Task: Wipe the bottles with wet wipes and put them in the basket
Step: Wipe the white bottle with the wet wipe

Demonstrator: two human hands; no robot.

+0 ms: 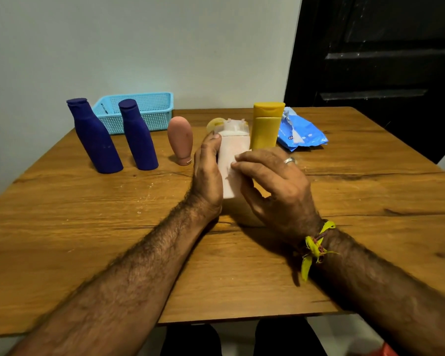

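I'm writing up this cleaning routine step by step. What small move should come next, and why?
Probably slide the wipe down the pale bottle: the left hand grips it, the right hand presses the wipe on its front, and the basket holds no bottle.

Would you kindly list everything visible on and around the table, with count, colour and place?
Bottles: two, dark blue, standing left.
Basket: one, light blue, back left.
Tube: one, pink, cap down, centre.
Yellow bottle: one, standing, back centre.
Wipes pack: one, blue, back right.
White bottle: one, held between both hands.
Wipe: one, white, against the white bottle.
Table: one, brown wood.
Left hand: grips the white bottle.
Right hand: holds the wipe.
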